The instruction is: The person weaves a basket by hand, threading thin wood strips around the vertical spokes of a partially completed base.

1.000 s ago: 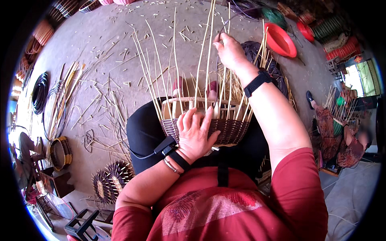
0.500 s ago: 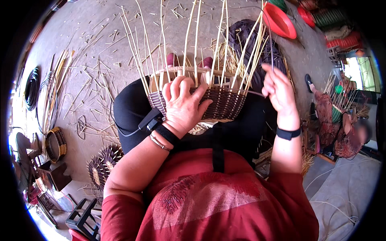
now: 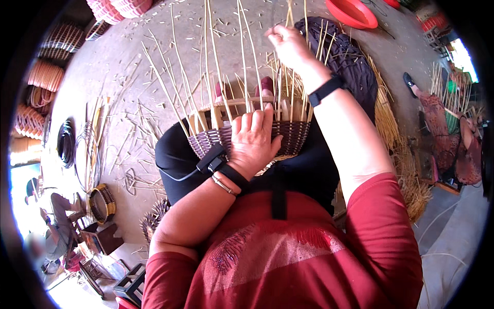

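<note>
A half-woven wicker basket (image 3: 206, 142) of dark brown strands rests across my lap, its tall pale stakes (image 3: 213, 62) standing up and away from me. My left hand (image 3: 254, 139) grips the basket's wall, fingers over the upper woven edge and thumb to the right. Beyond the basket's right side, my right hand (image 3: 290, 46) is raised among the stakes. Its fingers are pinched together; whatever thin strand they may hold does not show clearly. A pale wooden band (image 3: 234, 106) lies inside the stakes.
Cut stake ends litter the floor (image 3: 139, 56). Dark cloth (image 3: 350, 67) and straw (image 3: 388, 118) lie to the right, below a red basin (image 3: 351, 14). A coil of black strands (image 3: 66, 143) and a round basket (image 3: 103, 203) lie left. Other people (image 3: 447, 123) sit at both sides.
My right hand has swung left and farther away, over the stakes. The dark strand seen beside it earlier no longer shows clearly. My left hand stays on the basket, its fingers slightly shifted.
</note>
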A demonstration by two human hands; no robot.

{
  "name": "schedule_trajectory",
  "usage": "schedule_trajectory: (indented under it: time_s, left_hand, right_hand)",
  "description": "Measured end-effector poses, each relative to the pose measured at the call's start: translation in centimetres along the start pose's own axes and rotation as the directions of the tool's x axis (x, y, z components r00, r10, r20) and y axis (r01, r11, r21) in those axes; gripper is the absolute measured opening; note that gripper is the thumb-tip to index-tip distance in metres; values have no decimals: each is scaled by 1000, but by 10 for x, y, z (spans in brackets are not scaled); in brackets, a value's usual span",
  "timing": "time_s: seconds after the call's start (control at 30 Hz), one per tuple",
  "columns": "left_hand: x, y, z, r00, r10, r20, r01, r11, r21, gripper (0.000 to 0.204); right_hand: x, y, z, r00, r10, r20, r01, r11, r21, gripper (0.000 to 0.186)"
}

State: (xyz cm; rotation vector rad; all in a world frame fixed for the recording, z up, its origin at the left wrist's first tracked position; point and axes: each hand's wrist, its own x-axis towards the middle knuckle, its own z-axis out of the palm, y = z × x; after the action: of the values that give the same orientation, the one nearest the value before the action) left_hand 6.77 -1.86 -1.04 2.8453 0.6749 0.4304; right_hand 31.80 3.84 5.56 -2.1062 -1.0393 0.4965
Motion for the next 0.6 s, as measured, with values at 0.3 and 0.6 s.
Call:
schedule_trajectory:
  time_s: [0.3,0.6]
  left_hand:
    - [-8,-6,6,995,63,-72,-66,997,-37,66]
    - [0,2,6,999,17,-48,-17,1000,-15,68]
  right_hand:
    - [-34,19,-18,979,-171,-114,189,965,179,20]
    - [-6,12,-3,997,63,-40,-52,970,239,17]
